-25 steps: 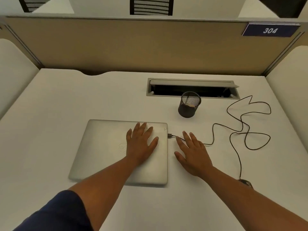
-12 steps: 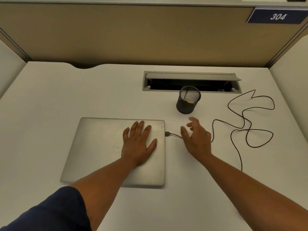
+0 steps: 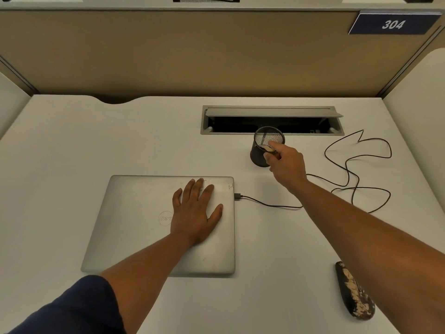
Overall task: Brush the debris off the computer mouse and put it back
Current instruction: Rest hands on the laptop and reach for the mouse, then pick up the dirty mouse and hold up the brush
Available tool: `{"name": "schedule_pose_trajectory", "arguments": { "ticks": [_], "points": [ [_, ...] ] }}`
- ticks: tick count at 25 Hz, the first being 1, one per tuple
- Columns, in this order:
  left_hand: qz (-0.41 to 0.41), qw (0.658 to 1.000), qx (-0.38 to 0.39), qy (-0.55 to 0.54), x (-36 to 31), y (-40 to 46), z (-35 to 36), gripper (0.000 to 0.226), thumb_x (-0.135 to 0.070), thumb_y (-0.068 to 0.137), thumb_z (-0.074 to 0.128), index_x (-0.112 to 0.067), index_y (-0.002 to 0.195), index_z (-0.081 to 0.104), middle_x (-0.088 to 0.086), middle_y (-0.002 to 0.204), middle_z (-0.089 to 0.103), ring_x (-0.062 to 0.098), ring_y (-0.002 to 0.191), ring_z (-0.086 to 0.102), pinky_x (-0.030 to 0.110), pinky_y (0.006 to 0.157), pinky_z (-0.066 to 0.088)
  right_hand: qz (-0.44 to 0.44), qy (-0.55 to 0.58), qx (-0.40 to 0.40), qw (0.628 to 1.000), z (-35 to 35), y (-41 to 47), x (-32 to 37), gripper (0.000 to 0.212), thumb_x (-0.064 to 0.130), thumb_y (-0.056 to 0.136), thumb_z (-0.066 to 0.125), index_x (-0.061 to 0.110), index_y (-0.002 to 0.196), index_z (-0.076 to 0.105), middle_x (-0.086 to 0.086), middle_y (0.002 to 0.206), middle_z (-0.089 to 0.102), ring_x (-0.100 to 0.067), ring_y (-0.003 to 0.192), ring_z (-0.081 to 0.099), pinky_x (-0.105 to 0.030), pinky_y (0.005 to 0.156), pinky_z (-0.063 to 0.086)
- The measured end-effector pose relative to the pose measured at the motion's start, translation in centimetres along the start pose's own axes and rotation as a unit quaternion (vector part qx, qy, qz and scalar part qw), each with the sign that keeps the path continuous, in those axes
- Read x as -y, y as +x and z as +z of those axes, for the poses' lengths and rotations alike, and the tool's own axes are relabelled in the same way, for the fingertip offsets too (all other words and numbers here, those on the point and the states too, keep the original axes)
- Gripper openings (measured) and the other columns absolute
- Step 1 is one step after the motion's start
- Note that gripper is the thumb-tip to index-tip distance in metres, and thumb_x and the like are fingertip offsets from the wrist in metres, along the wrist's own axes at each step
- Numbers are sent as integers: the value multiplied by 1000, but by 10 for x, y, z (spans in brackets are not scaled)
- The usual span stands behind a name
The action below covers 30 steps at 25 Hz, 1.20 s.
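The black computer mouse [image 3: 354, 291], flecked with pale debris, lies at the desk's near right, beside and partly behind my right forearm. Its black cable [image 3: 356, 165] loops across the right side and plugs into the closed silver laptop [image 3: 134, 220]. My left hand [image 3: 195, 213] rests flat on the laptop lid with the fingers spread. Reaching to the black mesh cup [image 3: 258, 153], my right hand [image 3: 286, 165] pinches thumb and forefinger on a small pale-tipped brush [image 3: 266, 148] at the cup's rim. Most of the brush is hidden inside the cup.
An open grey cable hatch [image 3: 272, 112] is set in the white desk [image 3: 72, 153] just behind the cup. Tan partition walls enclose the desk at the back and sides, with a blue "304" sign [image 3: 392, 24] at the upper right.
My right hand has lifted off the desk beside the laptop and moved forward to the mesh cup, where its fingers closed on the brush. The left hand stayed on the laptop.
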<state>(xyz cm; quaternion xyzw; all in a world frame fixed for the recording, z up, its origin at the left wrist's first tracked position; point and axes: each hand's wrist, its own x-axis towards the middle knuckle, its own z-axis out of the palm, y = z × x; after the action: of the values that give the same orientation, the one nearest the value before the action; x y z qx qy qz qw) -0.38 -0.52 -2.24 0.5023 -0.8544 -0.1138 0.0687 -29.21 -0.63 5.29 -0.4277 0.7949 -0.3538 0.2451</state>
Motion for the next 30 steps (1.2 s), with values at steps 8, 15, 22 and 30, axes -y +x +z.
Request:
{"name": "schedule_pose_trajectory", "arguments": {
  "ticks": [8, 15, 22, 30],
  "points": [
    [0, 1000, -8, -7, 0, 1, 1, 75, -68, 99, 31, -24, 156, 50, 8, 171, 36, 28, 161, 23, 55, 128, 13, -48, 68, -56, 995, -18, -16, 8, 30, 18, 105, 61, 9, 132, 71, -9, 107, 77, -9, 77, 70, -28, 84, 62],
    [-33, 997, 3, -75, 2, 4, -3, 61, -63, 101, 50, -30, 152, 55, -2, 171, 37, 18, 162, 21, 46, 130, 7, 19, 316, -122, 941, -52, -73, 19, 14, 20, 106, 60, 24, 115, 70, -2, 91, 77, -16, 83, 74, -28, 79, 62],
    [-132, 880, -58, -452, -56, -1, -37, 30, -30, 97, 79, -21, 124, 72, -4, 132, 71, 14, 126, 63, 32, 110, 47, 107, 500, -165, 843, -86, -148, 3, 17, 15, 102, 65, 9, 118, 69, -5, 84, 74, -17, 78, 69, -27, 74, 59],
    [5, 865, 83, -495, -183, -73, -16, 53, -29, 87, 90, -49, 124, 59, -25, 135, 61, -9, 126, 56, 9, 105, 44, 206, 524, -255, 786, -143, -215, -62, 8, 18, 104, 62, 16, 100, 69, 0, 72, 68, -13, 67, 61, -27, 65, 52]
  ]
}}
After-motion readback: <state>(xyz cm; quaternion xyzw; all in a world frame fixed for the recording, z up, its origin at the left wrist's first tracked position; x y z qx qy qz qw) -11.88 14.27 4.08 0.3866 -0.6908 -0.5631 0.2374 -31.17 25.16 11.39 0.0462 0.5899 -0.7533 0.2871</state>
